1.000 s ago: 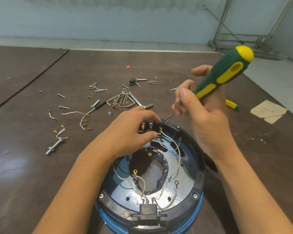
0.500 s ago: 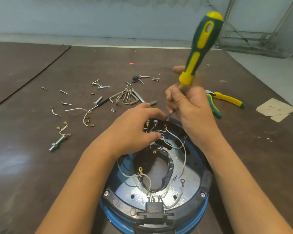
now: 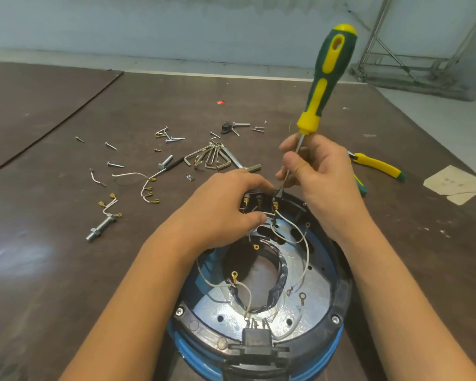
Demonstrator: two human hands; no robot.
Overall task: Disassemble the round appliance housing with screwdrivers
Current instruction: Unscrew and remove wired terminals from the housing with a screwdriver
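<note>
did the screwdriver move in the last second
Yes, the screwdriver swung from leaning right to nearly upright; its tip stayed at the far rim of the round housing.

No legible text, brand, number or sign. Faint dark marks on the paper scrap [image 3: 454, 180] at far right, too small to read. Nothing readable on the screwdriver [image 3: 327, 75] handle or on the round appliance housing [image 3: 344, 294].

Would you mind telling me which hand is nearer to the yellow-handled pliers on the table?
Right. The right hand, gripping the screwdriver, is directly beside the pliers, hiding part of them; the left hand is farther away, on the housing's far edge.
</note>
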